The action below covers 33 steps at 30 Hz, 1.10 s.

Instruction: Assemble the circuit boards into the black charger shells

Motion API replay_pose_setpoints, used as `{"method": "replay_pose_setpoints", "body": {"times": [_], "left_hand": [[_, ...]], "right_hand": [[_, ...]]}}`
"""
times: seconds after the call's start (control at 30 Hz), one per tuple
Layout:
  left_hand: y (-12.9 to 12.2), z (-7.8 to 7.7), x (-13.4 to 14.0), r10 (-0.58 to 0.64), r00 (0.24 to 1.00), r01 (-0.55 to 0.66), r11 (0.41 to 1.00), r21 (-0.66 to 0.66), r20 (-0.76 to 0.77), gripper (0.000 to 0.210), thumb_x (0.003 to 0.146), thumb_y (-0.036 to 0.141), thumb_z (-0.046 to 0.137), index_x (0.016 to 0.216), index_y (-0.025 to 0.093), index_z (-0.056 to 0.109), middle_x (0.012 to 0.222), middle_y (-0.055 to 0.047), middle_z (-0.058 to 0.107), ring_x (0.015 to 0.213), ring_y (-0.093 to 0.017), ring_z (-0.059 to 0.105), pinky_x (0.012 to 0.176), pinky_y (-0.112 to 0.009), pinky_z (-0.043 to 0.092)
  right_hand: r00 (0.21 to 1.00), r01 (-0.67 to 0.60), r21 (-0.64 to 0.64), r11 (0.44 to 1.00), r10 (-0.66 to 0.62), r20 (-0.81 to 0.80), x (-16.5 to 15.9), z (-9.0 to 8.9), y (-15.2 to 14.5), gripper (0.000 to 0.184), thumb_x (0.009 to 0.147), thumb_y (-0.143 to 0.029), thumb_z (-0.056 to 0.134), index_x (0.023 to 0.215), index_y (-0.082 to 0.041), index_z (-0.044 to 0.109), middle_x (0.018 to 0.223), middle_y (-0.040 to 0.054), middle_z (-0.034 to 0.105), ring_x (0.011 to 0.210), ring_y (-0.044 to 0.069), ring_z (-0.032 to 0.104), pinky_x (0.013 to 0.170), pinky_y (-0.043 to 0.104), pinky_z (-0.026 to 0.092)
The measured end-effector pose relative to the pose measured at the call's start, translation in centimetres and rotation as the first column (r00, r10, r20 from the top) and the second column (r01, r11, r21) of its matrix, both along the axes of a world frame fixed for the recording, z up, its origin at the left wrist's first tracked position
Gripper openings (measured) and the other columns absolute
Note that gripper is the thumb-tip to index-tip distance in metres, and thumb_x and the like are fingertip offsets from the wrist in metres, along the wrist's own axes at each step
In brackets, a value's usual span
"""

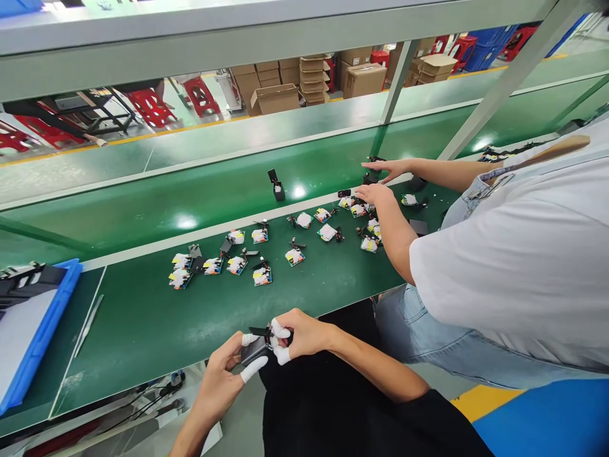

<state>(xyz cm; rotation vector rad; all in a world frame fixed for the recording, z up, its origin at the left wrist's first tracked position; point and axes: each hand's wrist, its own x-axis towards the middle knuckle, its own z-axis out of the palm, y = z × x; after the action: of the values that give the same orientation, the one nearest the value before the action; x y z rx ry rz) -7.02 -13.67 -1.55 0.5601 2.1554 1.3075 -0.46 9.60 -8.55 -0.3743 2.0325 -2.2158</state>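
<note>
Just past the table's front edge, my left hand [222,374] grips a small black plastic box [254,351] between thumb and fingers. White finger covers sit on the tips of both hands. My right hand [307,333] is closed at the box's right end, pinching a small dark part [289,337] that its fingers mostly hide. A black flap [259,331] sticks up at the top of the box, with thin wires beside it. Ahead on the green table [190,330] lie several circuit boards [295,256] with white filler and black pieces wired to them.
On my right, a co-worker's hands [375,193] reach over more boards. One open black box [278,190] stands on the green ledge behind. At far left are a blue tray [47,330] with black parts and a thin white strip [89,325]. A metal frame post [398,82] rises beyond.
</note>
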Motion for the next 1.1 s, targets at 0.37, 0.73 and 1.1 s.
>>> {"method": "replay_pose_setpoints", "body": {"times": [0.37,0.73,1.1], "left_hand": [[-0.4,0.5,-0.1,-0.03,0.999,0.031,0.999,-0.041,0.034,0.045,0.076,0.054,0.098,0.087,0.018,0.072,0.086,-0.002,0.072,0.079,-0.018,0.07,0.076,-0.026,0.066],[-0.7,-0.1,-0.1,-0.071,0.997,0.072,0.997,-0.026,0.025,0.042,0.081,0.049,0.096,0.086,0.018,0.069,0.088,-0.001,0.066,0.08,-0.015,0.063,0.072,-0.021,0.06],[-0.5,-0.3,0.4,-0.028,0.999,0.027,0.999,-0.019,-0.025,0.041,0.079,0.049,0.097,0.089,0.017,0.074,0.086,0.0,0.064,0.08,-0.015,0.064,0.073,-0.021,0.062]], "right_hand": [[0.997,-0.013,0.013,1.0,0.014,-0.074,0.0,-0.3,-0.1,0.039,0.069,-0.011,0.083,0.072,-0.024,0.046,0.073,-0.0109,0.06,0.066,0.008,0.05,0.067,0.023,0.042],[0.993,0.009,-0.023,1.0,-0.012,-0.12,0.3,0.1,-0.1,0.038,0.071,-0.012,0.077,0.071,-0.025,0.042,0.074,-0.0098,0.06,0.065,0.008,0.049,0.064,0.023,0.041],[0.999,-0.008,0.024,1.0,0.01,-0.05,0.6,0.7,0.4,0.041,0.071,-0.012,0.079,0.07,-0.025,0.041,0.073,-0.0099,0.061,0.065,0.008,0.048,0.066,0.023,0.041]]}}
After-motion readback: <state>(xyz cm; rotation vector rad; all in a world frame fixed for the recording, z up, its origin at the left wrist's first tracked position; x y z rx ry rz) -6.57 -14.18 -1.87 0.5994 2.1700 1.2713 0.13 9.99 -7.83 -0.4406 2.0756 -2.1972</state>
